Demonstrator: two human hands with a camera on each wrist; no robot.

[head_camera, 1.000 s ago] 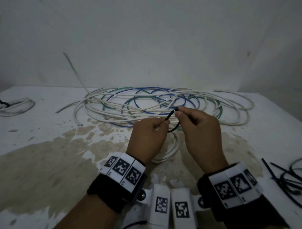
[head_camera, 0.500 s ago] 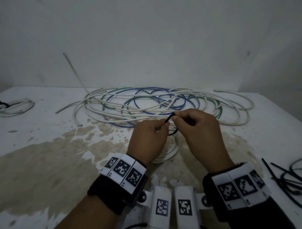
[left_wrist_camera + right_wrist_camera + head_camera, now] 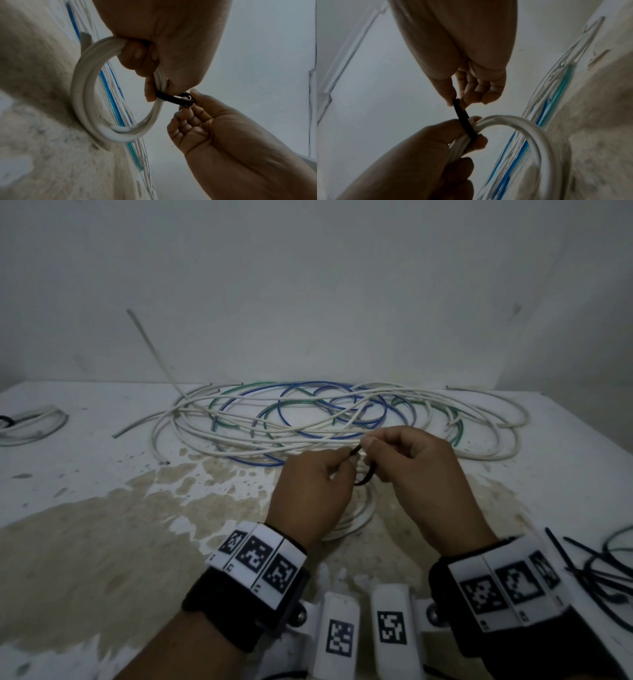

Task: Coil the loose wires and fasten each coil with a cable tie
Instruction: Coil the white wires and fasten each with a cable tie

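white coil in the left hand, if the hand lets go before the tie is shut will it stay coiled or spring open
Probably it springs open. The coil keeps a smooth round arc, which suggests stiff, springy wire. Its turns are bunched only where the left hand grips them, and the tie, pinched by the right hand, looks slack. It looks light enough to lift easily.

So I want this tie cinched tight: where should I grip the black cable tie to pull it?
Pinch the free tail of the black cable tie beside its head, coming from the right, away from the white coil that the left hand holds; the strap already wraps the bundle.
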